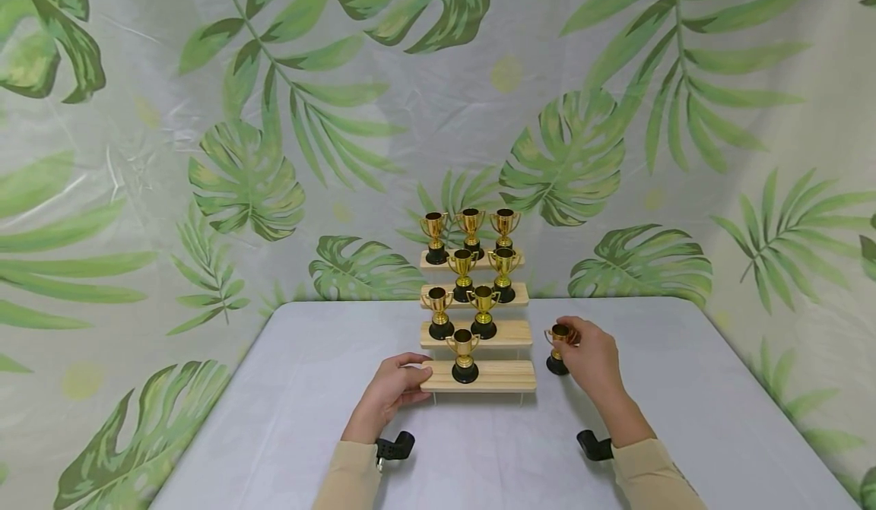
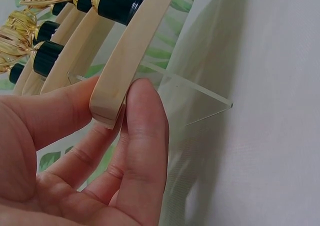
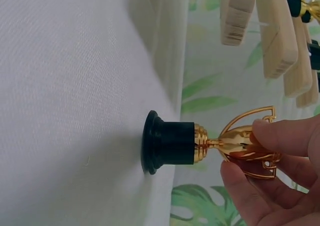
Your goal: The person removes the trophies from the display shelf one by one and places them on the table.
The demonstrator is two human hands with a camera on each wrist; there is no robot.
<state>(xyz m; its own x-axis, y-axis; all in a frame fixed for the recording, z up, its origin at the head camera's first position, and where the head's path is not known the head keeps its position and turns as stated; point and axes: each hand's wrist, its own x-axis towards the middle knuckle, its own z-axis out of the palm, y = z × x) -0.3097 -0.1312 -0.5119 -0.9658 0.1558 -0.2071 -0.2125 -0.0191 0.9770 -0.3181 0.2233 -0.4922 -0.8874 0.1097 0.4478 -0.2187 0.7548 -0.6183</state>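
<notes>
**Four-tier wooden stand (image 1: 513,333) carries eight trophies (image 1: 483,305)**

The right hand (image 1: 594,358) pinches a ninth trophy (image 3: 201,143) by its shiny gold cup (image 3: 239,141), round black base (image 3: 170,142) down, just beside the stand. The left hand (image 1: 391,390) clasps the bottom shelf (image 1: 506,377) between thumb and fingers.

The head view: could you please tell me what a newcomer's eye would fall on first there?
Probably the eight gold-and-black trophies, standing on the four-shelf wooden stand on the white table. Next, perhaps, the hands: the left hand grips the lowest shelf at its left end, and the right hand holds a ninth trophy right of the stand. Behind hangs a leaf-patterned backdrop.
</notes>
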